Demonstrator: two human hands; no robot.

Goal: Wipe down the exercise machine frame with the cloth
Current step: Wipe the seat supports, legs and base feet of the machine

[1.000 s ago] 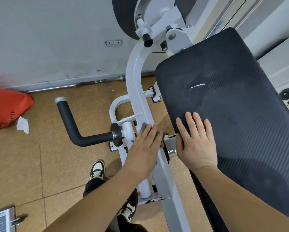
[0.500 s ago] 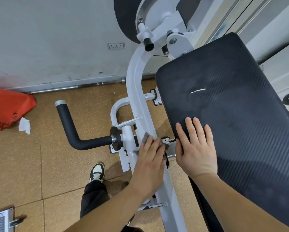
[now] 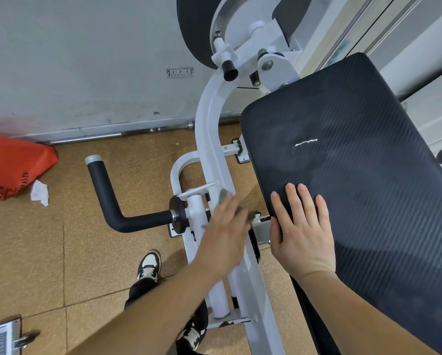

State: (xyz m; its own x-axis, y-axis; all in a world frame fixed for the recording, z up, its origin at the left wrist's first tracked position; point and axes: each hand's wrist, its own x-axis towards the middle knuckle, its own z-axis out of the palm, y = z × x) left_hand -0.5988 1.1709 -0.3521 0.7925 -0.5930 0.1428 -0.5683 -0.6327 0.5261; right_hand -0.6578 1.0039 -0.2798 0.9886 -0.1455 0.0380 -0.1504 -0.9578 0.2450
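Note:
The white exercise machine frame (image 3: 209, 129) runs from the top centre down to the bottom centre. My left hand (image 3: 225, 234) lies flat on its sloping bar with straight fingers and presses a small grey cloth (image 3: 224, 194) against it; only the cloth's edges show past my fingertips. The hand is motion-blurred. My right hand (image 3: 301, 231) rests flat, fingers spread, on the near left corner of the black padded bench (image 3: 355, 155).
A black foam handle (image 3: 117, 206) juts left from the frame. A red bag (image 3: 15, 170) and crumpled tissue (image 3: 39, 192) lie on the tan tiled floor at left. My shoes (image 3: 149, 265) stand below the frame. The grey wall is behind.
My left hand has slid the cloth up along the white bar, away from me. My right hand has stayed on the pad.

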